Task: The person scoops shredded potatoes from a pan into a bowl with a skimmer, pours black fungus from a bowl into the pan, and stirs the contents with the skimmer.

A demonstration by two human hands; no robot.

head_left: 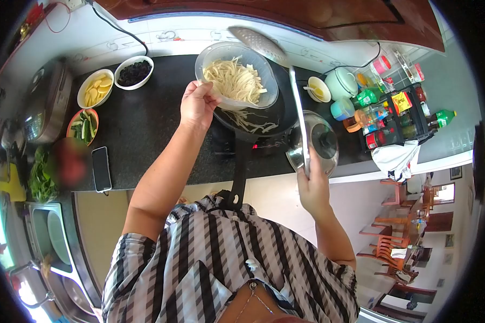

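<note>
My left hand (199, 104) grips the near left rim of a clear plastic bowl (275, 86) holding pale shredded strips (236, 81). The bowl is held above a dark pan (288, 107), hiding part of it. Some strips lie in the pan, whose black handle (240, 172) points toward my body. My right hand (312, 180) is closed around the long handle of a perforated metal skimmer (260, 44). The skimmer's head is beyond the bowl, near the wall. A glass lid (320, 141) lies beside the pan, close to my right hand.
On the dark counter (124, 116) are bowls of yellow slices (98, 90), dark pieces (134, 74) and green pieces (83, 127), plus a phone (101, 169). At right stand a small bowl (319, 89), a pale green pot (341, 84) and several bottles (366, 98). A sink (51, 237) is at left.
</note>
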